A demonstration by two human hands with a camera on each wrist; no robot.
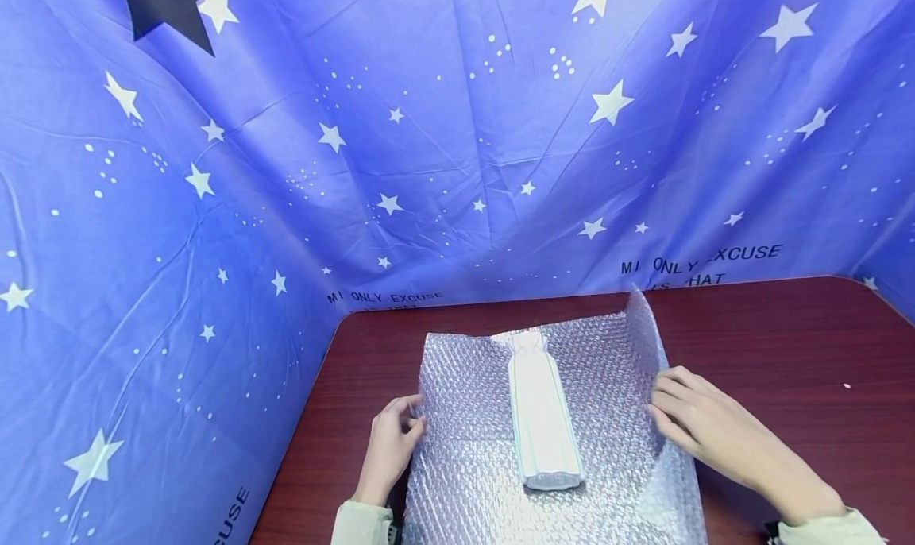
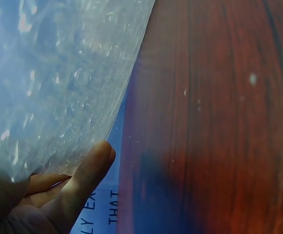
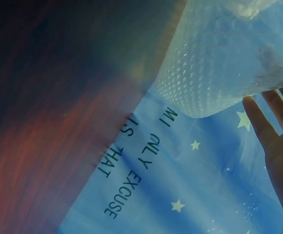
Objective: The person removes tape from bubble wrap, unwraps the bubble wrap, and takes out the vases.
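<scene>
A sheet of bubble wrap lies spread on the table, its right side lifted and curling up. On it rests a pale, overexposed bottle-shaped thing, narrow end toward the back and broad base toward me. At the left edge of the sheet, my left hand pinches the wrap; the left wrist view shows its fingers at the sheet's border. My right hand holds the raised right edge between thumb and fingers. In the right wrist view its fingers meet the sheet's edge, partly hidden behind the frame border.
A dark red wood-grain table extends on both sides of the sheet. Blue curtains with white stars hang behind the table and along its left side. A tiny white speck lies at the right of the tabletop.
</scene>
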